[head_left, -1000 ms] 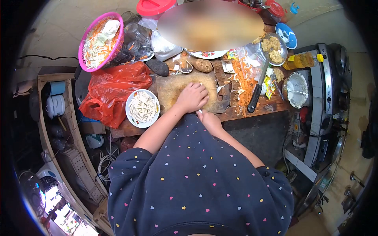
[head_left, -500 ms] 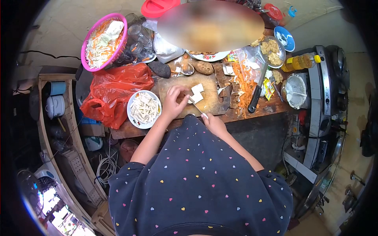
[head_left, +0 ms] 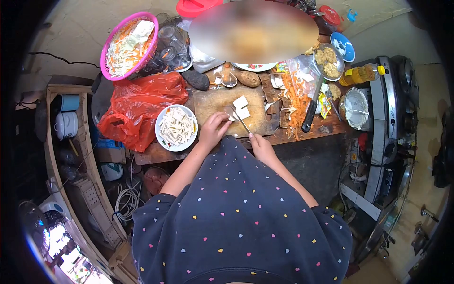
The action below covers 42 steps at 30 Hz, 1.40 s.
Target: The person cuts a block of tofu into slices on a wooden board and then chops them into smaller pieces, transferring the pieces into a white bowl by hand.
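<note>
My right hand [head_left: 263,149] is closed round the handle of a small knife [head_left: 243,124], its blade slanting up and left over the wooden cutting board [head_left: 208,105]. My left hand [head_left: 213,131] has its fingers bent together at the board's near side, pinching a small white piece, apparently tofu, beside the blade tip. Just beyond the knife lie two white tofu-like blocks [head_left: 241,102], almost touching. To the left of my left hand, a white bowl [head_left: 159,137] holds many cut white strips [head_left: 176,126].
A red plastic bag [head_left: 142,104] and a pink basket of shredded vegetables [head_left: 103,59] are at left. Behind the board are a dark stone [head_left: 196,80] and a brown tuber [head_left: 248,79]. Carrot shreds [head_left: 296,116], a black-handled knife [head_left: 310,113] and an oil bottle [head_left: 362,75] lie right.
My left hand has drawn nearer and lower, its fingers coming together at the board's near side. The knife blade has swung upright a little. The view has shifted slightly.
</note>
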Each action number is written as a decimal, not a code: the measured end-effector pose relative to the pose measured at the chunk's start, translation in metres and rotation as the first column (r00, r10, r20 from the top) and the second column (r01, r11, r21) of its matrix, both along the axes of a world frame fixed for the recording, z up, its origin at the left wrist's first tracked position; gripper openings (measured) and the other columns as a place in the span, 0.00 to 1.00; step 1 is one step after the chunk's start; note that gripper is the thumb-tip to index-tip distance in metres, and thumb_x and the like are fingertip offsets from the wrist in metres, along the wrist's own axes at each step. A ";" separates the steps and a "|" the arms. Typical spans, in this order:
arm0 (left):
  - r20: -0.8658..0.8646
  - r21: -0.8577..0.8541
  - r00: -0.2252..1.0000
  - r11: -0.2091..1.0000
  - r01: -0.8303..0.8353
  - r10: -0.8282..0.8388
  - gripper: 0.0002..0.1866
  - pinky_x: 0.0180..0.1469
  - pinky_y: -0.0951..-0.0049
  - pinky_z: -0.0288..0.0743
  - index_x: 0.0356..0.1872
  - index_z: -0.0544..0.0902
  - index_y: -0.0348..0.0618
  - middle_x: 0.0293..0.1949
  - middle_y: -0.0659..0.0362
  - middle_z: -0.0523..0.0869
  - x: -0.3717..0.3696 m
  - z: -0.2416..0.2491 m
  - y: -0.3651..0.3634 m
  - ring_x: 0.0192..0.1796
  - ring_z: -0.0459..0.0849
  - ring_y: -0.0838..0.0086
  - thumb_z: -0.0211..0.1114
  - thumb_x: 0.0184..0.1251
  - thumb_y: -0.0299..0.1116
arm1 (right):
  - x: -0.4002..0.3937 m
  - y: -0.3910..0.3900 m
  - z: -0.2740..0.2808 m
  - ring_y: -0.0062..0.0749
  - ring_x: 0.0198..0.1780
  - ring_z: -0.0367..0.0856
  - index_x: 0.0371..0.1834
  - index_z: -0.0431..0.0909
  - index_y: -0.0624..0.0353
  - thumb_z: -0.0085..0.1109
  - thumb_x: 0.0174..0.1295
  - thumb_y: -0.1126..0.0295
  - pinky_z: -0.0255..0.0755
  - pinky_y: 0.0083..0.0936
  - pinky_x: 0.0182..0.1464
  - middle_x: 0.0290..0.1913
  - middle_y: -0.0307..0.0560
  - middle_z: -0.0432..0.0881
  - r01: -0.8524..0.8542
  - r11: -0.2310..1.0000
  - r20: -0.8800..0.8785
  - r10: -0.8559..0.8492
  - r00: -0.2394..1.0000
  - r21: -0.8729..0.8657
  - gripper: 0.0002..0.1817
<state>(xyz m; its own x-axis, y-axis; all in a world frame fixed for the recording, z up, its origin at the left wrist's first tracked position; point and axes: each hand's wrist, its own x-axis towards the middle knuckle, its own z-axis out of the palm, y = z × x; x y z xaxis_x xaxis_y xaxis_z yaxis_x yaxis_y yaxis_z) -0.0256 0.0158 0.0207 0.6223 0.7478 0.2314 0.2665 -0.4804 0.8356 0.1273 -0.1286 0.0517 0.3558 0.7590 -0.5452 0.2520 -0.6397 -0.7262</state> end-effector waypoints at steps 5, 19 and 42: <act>-0.014 0.079 1.000 0.997 0.006 -0.005 0.07 0.41 0.72 0.80 0.35 0.81 0.35 0.42 0.53 0.83 -0.001 -0.003 0.000 0.41 0.84 0.65 0.68 0.57 0.25 | -0.004 0.001 0.015 0.62 0.33 0.79 0.37 0.74 0.63 0.42 0.71 0.53 0.71 0.47 0.35 0.26 0.64 0.79 -0.058 0.996 0.097 0.051 0.994 0.072 0.22; -0.028 0.203 0.999 0.979 -0.034 0.041 0.07 0.38 0.69 0.78 0.31 0.83 0.39 0.38 0.55 0.84 0.001 0.002 0.000 0.36 0.84 0.62 0.70 0.54 0.29 | 0.007 0.009 0.040 0.61 0.33 0.79 0.34 0.74 0.62 0.41 0.70 0.51 0.71 0.50 0.36 0.27 0.63 0.80 -0.241 0.969 0.273 0.247 0.930 -0.054 0.23; -0.063 0.162 0.998 0.987 -0.012 0.023 0.07 0.39 0.69 0.77 0.32 0.82 0.37 0.40 0.54 0.83 0.000 0.005 -0.002 0.39 0.84 0.61 0.70 0.54 0.28 | 0.008 0.011 0.037 0.59 0.35 0.81 0.37 0.75 0.62 0.39 0.71 0.51 0.72 0.50 0.37 0.28 0.63 0.81 -0.308 0.944 0.312 0.329 0.891 -0.117 0.24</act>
